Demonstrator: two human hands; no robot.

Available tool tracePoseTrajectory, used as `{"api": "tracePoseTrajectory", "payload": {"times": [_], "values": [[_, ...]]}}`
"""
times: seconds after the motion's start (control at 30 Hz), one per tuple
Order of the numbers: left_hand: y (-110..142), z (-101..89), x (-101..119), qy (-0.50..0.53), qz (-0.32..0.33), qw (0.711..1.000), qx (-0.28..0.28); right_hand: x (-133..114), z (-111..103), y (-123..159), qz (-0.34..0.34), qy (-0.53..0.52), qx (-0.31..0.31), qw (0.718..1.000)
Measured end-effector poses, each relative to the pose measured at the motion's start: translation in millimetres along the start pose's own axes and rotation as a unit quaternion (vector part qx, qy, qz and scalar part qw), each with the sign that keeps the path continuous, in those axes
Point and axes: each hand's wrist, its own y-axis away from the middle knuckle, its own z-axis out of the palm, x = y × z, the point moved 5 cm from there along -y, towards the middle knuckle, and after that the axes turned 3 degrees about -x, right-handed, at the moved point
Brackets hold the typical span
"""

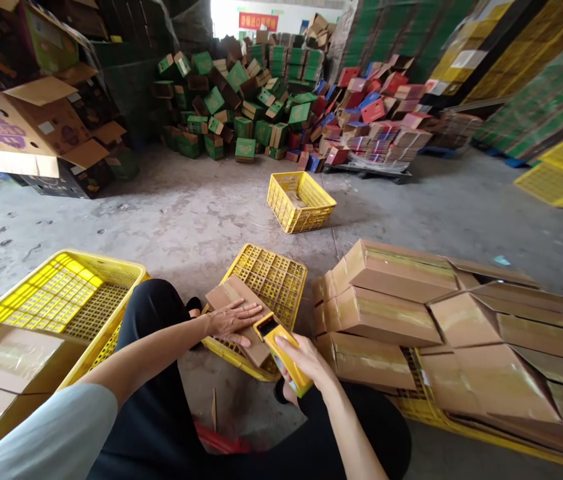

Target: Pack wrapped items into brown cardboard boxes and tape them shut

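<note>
A flattish brown cardboard box (242, 319) lies on an overturned yellow plastic crate (274, 277) between my knees. My left hand (234, 320) rests flat on top of the box with its fingers spread. In my right hand (301, 360) is a yellow handheld tool (286, 357) with a dark opening at its front end; its exact kind is not clear. The front of the tool is at the right end of the box, and I cannot tell whether it touches. My fingers wrap round the tool's body and hide part of it.
To my right stand stacked taped cardboard boxes (396, 313) on a yellow base. At my left is a yellow crate (106, 267) with boxes in it. Another yellow crate (301, 212) sits ahead. Farther back are heaps of green boxes (246, 148) and red boxes (374, 110).
</note>
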Motion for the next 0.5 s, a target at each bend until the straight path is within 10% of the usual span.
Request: {"api": "tracePoseTrajectory", "payload": {"times": [0.5], "values": [[5, 7.3, 23, 0.022, -0.051, 0.996, 0.067, 17, -4, -14, 0.011, -0.016, -0.011, 1.000]]}}
